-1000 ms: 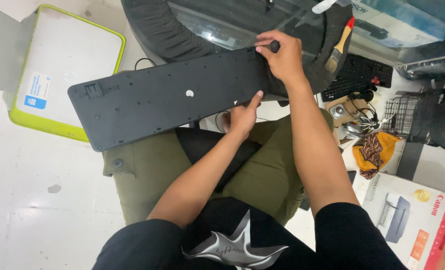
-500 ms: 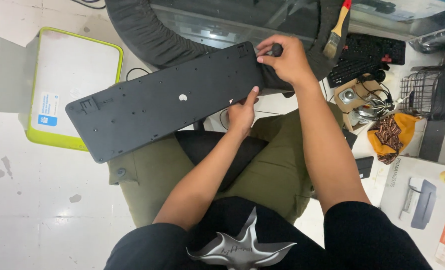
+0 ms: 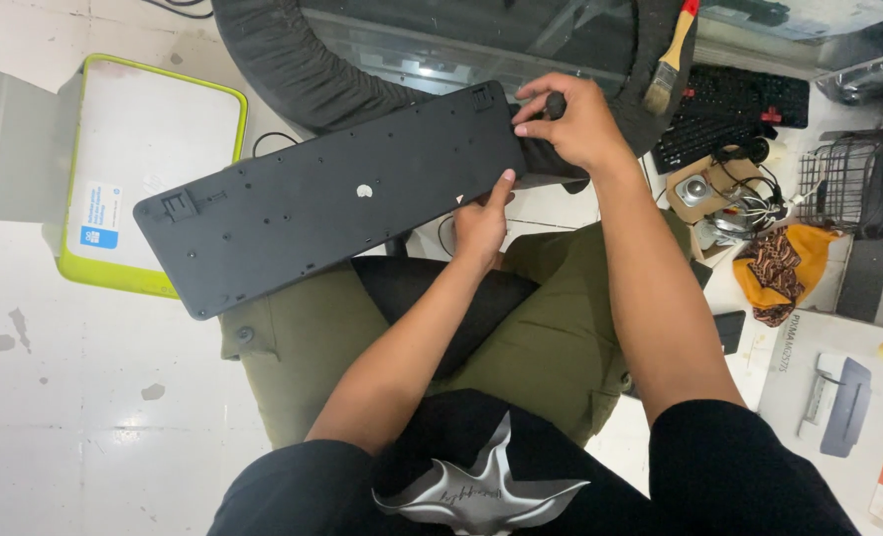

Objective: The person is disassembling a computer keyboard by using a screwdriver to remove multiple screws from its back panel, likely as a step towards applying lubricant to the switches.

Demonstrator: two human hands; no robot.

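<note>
A black keyboard (image 3: 332,199) lies face down across my lap, its screw-holed underside up and its left end sticking out over the floor. My left hand (image 3: 479,226) grips its near edge from below, fingers on the rim. At the keyboard's far right corner my right hand (image 3: 572,124) is closed around a black screwdriver handle (image 3: 555,102); the shaft and tip are hidden by the fingers.
A white printer with a lime-green rim (image 3: 124,159) sits on the floor at left. A round glass table with a black padded edge (image 3: 293,60) is ahead. A paintbrush (image 3: 667,55), another black keyboard (image 3: 729,114), a wire basket (image 3: 848,189) and a printer box (image 3: 838,407) crowd the right.
The view has shifted slightly. The keyboard and both hands hold nearly the same pose, with the right hand still on the tool at the far right corner.
</note>
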